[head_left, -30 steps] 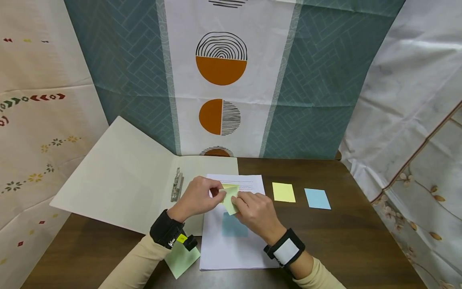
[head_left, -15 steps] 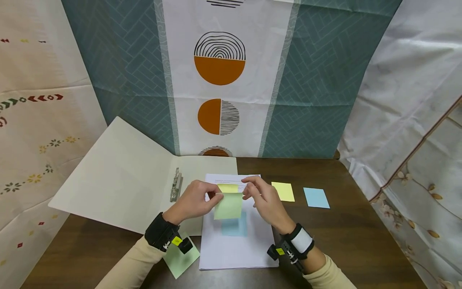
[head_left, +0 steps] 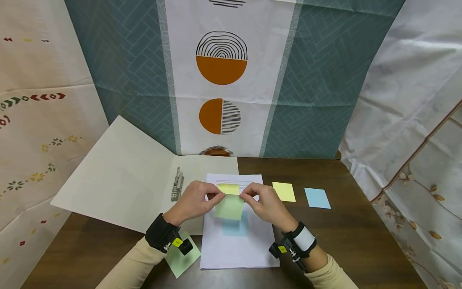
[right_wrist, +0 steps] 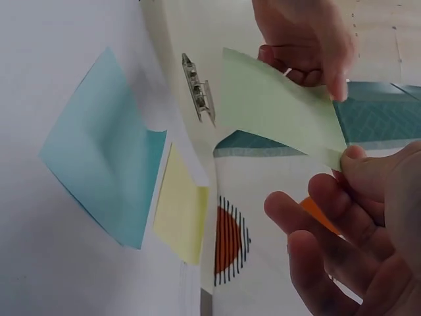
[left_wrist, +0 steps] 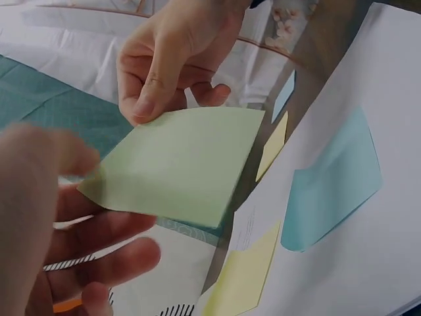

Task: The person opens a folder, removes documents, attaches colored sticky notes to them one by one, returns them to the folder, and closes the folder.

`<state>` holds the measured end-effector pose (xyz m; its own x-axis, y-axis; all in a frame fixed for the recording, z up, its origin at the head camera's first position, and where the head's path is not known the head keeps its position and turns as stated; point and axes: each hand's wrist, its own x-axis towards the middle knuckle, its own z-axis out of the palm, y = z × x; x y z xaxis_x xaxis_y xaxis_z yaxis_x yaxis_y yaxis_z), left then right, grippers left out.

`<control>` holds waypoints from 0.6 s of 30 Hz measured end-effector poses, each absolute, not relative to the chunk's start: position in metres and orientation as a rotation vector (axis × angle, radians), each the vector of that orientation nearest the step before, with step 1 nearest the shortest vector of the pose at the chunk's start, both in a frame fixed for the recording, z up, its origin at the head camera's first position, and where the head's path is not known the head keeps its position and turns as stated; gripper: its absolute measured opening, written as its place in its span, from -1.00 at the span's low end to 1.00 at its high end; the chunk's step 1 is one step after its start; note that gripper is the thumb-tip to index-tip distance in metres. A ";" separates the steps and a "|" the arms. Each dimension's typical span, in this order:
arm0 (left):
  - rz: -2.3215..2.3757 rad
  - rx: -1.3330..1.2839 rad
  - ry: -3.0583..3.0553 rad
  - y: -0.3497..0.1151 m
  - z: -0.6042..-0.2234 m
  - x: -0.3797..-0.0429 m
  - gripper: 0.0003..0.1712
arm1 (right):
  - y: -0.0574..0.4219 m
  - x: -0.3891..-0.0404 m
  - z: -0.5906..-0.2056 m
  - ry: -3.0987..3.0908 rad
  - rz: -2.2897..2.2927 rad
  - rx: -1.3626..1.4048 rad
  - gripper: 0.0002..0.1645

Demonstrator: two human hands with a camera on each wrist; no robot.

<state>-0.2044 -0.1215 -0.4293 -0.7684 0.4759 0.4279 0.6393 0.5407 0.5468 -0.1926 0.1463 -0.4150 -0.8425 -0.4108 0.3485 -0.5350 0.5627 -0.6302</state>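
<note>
A pale green sticky note (head_left: 229,208) hangs over the stack of white paper (head_left: 234,253), held by its two upper corners. My left hand (head_left: 195,200) pinches its left corner between thumb and forefinger. At the opposite corner, my right hand (head_left: 265,202) pinches it the same way, as the right wrist view also shows. On the paper lie a yellow sticky note (left_wrist: 247,280) and a blue sticky note (right_wrist: 108,151), the blue one curling up from the sheet. In the head view the green note partly covers both.
Left of the paper an open white folder (head_left: 119,180) lies with its metal clip (head_left: 177,185). Another green note (head_left: 182,257) is under the left wrist. Right of the paper, a loose yellow note (head_left: 283,192) and a loose blue note (head_left: 317,198) lie on the brown table (head_left: 361,241).
The green note has gone from tilted between both hands to hanging flat and squared. My right hand let go of it, moved away, then took its right upper corner.
</note>
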 end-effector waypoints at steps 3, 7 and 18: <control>-1.040 -0.891 -2.521 -0.121 -0.430 -0.205 -0.90 | 0.149 -0.193 -0.414 -2.652 1.133 0.787 -0.96; -1.062 -0.870 -2.505 -0.119 -0.428 -0.205 -0.91 | 0.151 -0.195 -0.413 -2.679 1.126 0.776 -0.96; -1.045 -0.875 -2.539 -0.103 -0.428 -0.210 -0.91 | 0.164 -0.201 -0.415 -2.758 1.084 0.672 -0.93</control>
<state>-0.2097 -0.1027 -0.4284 -0.7850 0.4328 0.4433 0.6194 0.5601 0.5501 -0.2013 0.1639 -0.4151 -0.8971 -0.3640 0.2505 -0.4371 0.6485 -0.6232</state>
